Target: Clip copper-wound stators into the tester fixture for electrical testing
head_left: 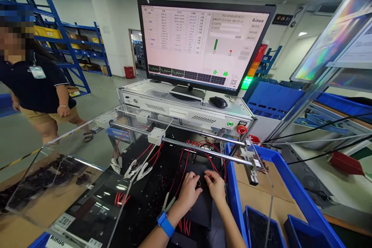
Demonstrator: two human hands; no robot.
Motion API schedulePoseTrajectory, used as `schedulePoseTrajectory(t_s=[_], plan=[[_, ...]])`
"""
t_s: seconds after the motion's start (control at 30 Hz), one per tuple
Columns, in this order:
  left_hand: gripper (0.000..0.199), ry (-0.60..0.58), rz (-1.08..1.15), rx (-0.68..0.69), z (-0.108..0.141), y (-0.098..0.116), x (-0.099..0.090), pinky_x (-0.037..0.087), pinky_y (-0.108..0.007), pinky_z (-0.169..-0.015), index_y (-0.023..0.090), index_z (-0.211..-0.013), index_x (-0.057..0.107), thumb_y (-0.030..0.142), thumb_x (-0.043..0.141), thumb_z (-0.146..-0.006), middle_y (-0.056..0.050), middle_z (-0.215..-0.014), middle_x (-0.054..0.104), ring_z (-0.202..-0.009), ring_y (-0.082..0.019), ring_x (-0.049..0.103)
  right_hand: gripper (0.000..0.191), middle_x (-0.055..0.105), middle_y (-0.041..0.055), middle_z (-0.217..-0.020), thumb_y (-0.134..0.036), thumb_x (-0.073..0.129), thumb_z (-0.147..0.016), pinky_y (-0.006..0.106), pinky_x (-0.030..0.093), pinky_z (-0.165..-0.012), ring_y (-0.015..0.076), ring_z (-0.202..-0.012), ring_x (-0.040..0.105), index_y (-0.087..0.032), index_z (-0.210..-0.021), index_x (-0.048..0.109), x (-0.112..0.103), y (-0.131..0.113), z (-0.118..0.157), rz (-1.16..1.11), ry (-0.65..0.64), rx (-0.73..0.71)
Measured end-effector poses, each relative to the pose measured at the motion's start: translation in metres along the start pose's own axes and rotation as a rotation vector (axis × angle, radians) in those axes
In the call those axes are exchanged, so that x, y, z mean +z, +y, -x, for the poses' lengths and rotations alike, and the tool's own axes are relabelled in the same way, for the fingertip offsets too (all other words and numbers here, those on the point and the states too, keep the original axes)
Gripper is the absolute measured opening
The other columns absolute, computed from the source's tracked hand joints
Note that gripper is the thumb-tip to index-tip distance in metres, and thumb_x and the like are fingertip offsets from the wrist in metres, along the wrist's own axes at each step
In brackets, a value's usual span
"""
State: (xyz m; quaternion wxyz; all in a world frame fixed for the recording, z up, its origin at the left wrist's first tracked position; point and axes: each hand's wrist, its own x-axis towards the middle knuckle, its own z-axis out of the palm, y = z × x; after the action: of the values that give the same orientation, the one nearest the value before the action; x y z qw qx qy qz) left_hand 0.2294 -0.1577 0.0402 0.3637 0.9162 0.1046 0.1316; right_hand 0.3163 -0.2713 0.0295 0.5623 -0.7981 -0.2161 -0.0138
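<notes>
My left hand (189, 190) is above a black plate (200, 211), its fingers curled round a small dark part that I cannot make out. Just to its right is my right hand (215, 186), thumb and fingertips pinched together; whatever they hold is hidden. Red wires (179, 170) run down from the test cabinet (180, 113) to the black work surface. White clips (143, 171) lie on that surface left of my hands, and another clip (167, 202) sits close to my left wrist.
A clear hinged cover (95, 193) spreads at left, with metal rails (186, 145) crossing ahead of my hands. To the right stands a blue tray (232, 186) with smaller bins. A monitor (200, 42), mouse (218, 102) and red stop button (241, 129) are beyond. A person (35, 81) is at left.
</notes>
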Motion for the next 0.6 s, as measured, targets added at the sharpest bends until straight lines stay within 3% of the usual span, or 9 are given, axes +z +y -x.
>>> schedulePoseTrajectory(t_s=[0.4,0.53,0.6], plan=[[0.034,-0.008,0.093,-0.03,-0.001,0.002,0.001,0.04,-0.04,-0.089,0.018,-0.096,0.06,0.01,0.061,-0.063,-0.006,-0.098,0.051,-0.096,-0.023,0.044,0.03,0.064,0.0089,-0.097,-0.028,0.04,-0.083,0.034,0.052,-0.077,0.021,-0.086,0.061,-0.019,-0.095,0.066,0.0,-0.005,-0.002,0.363,-0.121,-0.264],[0.031,-0.103,0.275,-0.057,0.003,0.005,0.002,0.036,-0.051,-0.09,0.024,-0.096,0.059,0.023,0.063,-0.065,-0.009,-0.104,0.047,-0.104,-0.03,0.04,0.033,0.066,0.0073,-0.096,-0.034,0.037,-0.083,0.035,0.055,-0.073,0.0219,-0.088,0.063,-0.025,-0.09,0.068,-0.006,0.012,0.002,0.44,-0.162,-0.362],[0.03,-0.109,0.273,-0.067,0.006,0.005,-0.002,0.04,-0.05,-0.083,0.028,-0.094,0.06,0.032,0.066,-0.064,-0.009,-0.104,0.048,-0.104,-0.031,0.042,0.029,0.067,0.0048,-0.088,-0.039,0.04,-0.079,0.036,0.057,-0.067,0.0225,-0.083,0.064,-0.033,-0.084,0.068,-0.006,0.02,0.004,0.456,-0.109,-0.475]])
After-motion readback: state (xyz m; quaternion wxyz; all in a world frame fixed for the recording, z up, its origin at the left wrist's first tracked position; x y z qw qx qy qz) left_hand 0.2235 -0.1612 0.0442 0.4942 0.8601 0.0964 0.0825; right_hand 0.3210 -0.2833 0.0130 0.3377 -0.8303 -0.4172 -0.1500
